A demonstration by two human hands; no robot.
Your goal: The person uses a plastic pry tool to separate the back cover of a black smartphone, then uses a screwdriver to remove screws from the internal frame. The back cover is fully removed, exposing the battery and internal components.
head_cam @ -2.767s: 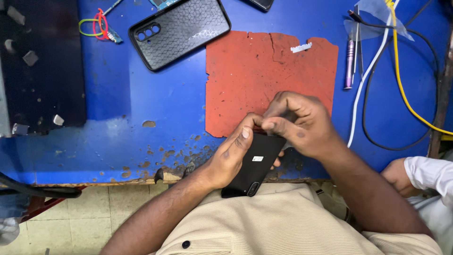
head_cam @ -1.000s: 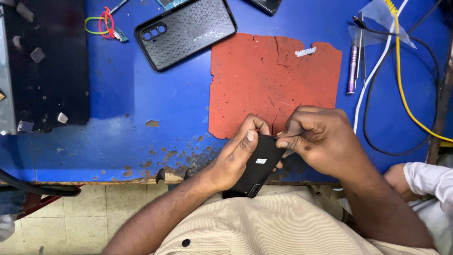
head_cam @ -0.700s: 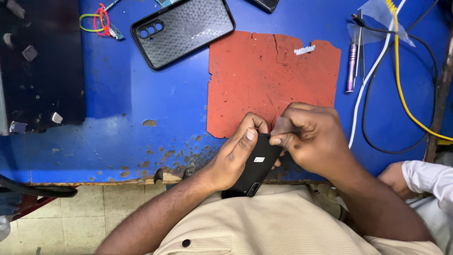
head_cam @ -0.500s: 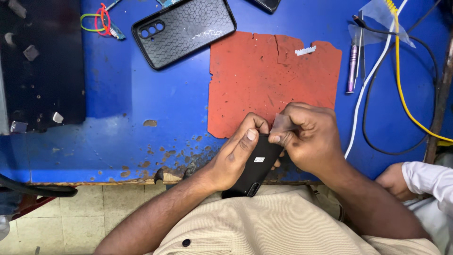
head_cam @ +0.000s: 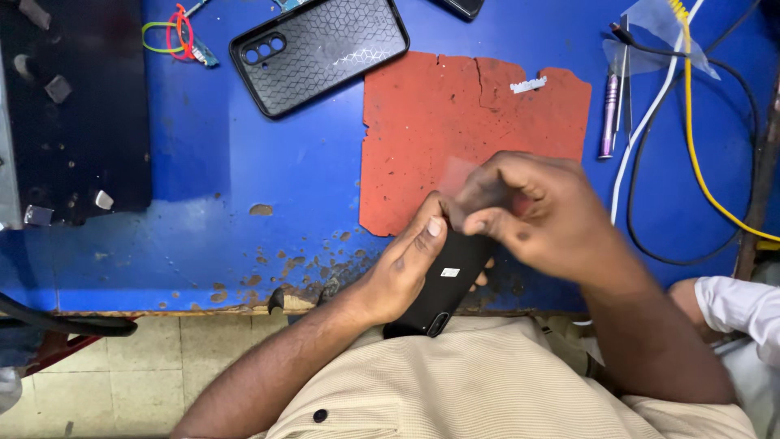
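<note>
My left hand (head_cam: 404, 272) grips a black phone (head_cam: 449, 282) at the near edge of the blue table (head_cam: 203, 236); the thumb lies along its back, which carries a small white sticker. My right hand (head_cam: 546, 221) hovers just above the phone's far end. Its fingertips pinch a thin, blurred clear film (head_cam: 457, 174), lifted over the worn red mat (head_cam: 463, 114). The phone's far end is hidden under my right hand.
A black patterned phone case (head_cam: 321, 47) lies beyond the mat, with red and green loops (head_cam: 175, 32) to its left. A dark tray (head_cam: 77, 106) fills the left side. A purple tool (head_cam: 609, 114) and white, yellow and black cables (head_cam: 691, 122) lie on the right. Another person's white sleeve (head_cam: 743, 307) shows at right.
My right hand has lifted from the phone's far end and moved a little right, drawing up a clear film. My left hand still holds the phone in the same place.
</note>
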